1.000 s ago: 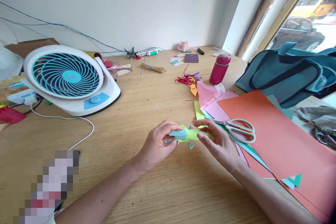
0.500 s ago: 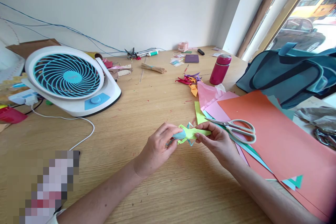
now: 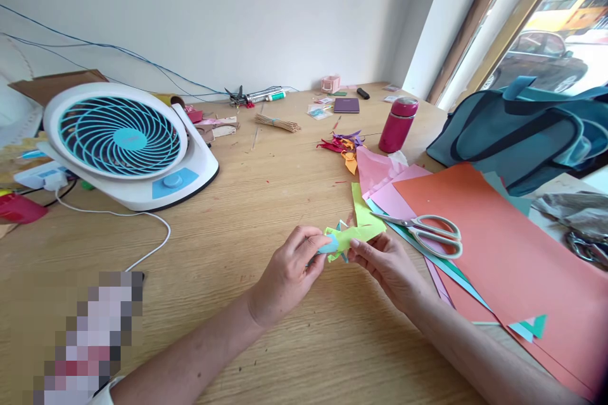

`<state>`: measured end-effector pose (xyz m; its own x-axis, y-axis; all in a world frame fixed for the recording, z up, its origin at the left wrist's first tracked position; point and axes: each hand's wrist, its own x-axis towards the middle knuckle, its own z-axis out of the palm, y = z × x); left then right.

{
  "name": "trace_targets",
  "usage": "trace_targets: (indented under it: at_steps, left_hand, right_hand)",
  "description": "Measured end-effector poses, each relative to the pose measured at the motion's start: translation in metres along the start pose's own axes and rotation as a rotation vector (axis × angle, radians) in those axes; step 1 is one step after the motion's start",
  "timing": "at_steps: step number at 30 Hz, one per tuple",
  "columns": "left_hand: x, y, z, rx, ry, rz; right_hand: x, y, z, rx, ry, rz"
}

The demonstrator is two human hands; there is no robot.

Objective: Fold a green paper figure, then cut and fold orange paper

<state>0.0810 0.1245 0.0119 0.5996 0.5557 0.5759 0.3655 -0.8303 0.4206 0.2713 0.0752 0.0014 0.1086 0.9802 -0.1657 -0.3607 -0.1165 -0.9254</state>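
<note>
Low over the table's middle, my left hand pinches the light-blue end of a small paper craft piece, with pointed blue and green tips sticking out around it. From its other side a lime-green paper strip extends to the right. My right hand grips that strip, thumb on top and the other fingers curled mostly out of sight underneath. Scissors with white handles lie just right of my right hand, on top of stacked coloured paper.
A white and blue fan stands at left, its white cord running forward. Toward the back are a pink bottle, paper scraps, a bundle of thin sticks and a purple booklet. A teal bag sits at right.
The lime-green strip's free end has swung up and away, showing more of its width. My right fingers have shifted lower along it; my left hand has moved slightly right with the blue end.
</note>
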Motion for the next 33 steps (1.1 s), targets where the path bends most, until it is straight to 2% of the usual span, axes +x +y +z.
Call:
trace_targets:
  at_steps: [9,14,17,21,25,28,33]
  left_hand:
    - [-0.002,0.003,0.005,0.01,-0.038,0.007]
    - [-0.002,0.011,0.001,-0.107,-0.07,-0.082]
    - [-0.001,0.015,-0.005,-0.224,-0.104,-0.203]
    - [0.004,0.011,-0.01,-0.535,-0.144,-0.493]
    - [0.009,0.005,-0.009,-0.887,-0.297,-0.764]
    - [0.009,0.007,-0.004,-1.086,-0.308,-0.861]
    - [0.003,0.014,0.006,-1.198,-0.244,-0.918]
  right_hand:
    - [0.0,0.005,0.002,-0.128,0.044,0.005]
    - [0.004,0.009,-0.003,-0.152,0.069,-0.003]
    - [0.005,0.009,-0.005,-0.125,0.101,0.002]
    - [0.004,0.006,-0.004,-0.112,0.077,-0.015]
    - [0.002,0.0,0.001,-0.12,0.036,-0.016]
    - [0.002,-0.002,0.003,-0.108,0.015,0.001]
    - [0.004,0.0,0.001,-0.103,-0.066,0.017]
